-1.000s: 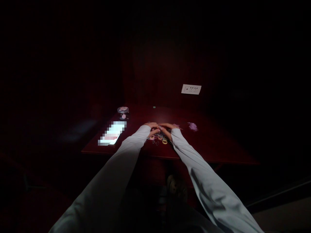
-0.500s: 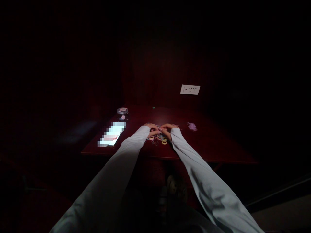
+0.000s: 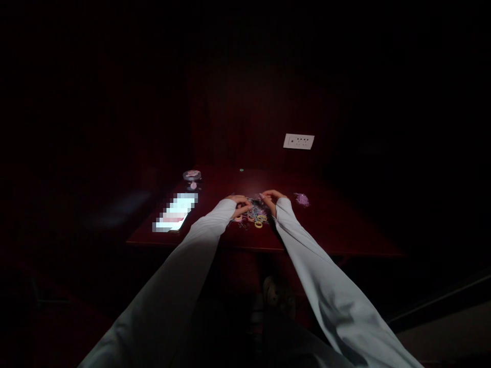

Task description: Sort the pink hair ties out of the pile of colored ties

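A mixed pile of small elastic hair ties [image 3: 258, 210], grey, pink and yellow, lies on the dark red table in front of me. My left hand [image 3: 240, 203] is at the pile's left edge, its fingers curled together in a pinch; what they hold is too small to make out. Over the pile's right side, my right hand [image 3: 271, 199] has thumb and forefinger pressed together, and any thing between them is too fine to name. Several thicker yellow bands [image 3: 259, 224] rest at the pile's near edge. To the right sits a separate purple bunch of ties [image 3: 302, 199].
A clear lidded jar [image 3: 192, 179] stands at the table's back left, with a lit phone [image 3: 177, 212] in front of it. One small green ring [image 3: 241, 170] lies near the wall. A white socket plate [image 3: 298, 141] is on the wall; the surroundings are very dark.
My right hand has moved right, away from my left, so a gap has opened between them and more of the pile shows. My left hand has stayed nearly in place.
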Tool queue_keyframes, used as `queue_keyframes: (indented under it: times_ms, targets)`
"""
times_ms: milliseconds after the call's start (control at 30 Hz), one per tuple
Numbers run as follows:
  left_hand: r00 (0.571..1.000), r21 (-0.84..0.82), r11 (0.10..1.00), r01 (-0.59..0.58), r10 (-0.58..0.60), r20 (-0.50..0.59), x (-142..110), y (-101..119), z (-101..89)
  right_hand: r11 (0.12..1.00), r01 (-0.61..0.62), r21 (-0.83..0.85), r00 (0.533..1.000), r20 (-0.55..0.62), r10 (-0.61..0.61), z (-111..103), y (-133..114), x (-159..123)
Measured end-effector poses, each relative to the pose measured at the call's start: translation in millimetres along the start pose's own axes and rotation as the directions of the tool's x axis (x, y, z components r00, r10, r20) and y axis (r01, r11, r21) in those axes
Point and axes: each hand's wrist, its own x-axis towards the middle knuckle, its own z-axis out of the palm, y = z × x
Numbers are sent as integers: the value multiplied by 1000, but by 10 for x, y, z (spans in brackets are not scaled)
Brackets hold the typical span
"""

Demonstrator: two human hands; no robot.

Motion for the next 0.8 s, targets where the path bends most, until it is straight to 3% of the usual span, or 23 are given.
queue_keyframes:
  times_ms: [133,333,633,800]
  targets:
    - [1000,14,1000,-24,24,-12,-18,-9,-4,998,-21,-53,994,-111,15,-170,158,75]
    - [999,20,999,-39,39,8,-22,-21,-3,981,-85,-176,990,-124,64,-438,405,164]
    - [1000,45,999,-9,8,3,-58,101,-93,944,-165,-287,926,-373,49,-606,394,211]
    - [988,134,986,102,-85,-127,-72,211,-150,950,-131,-285,946,-322,33,-618,413,203]
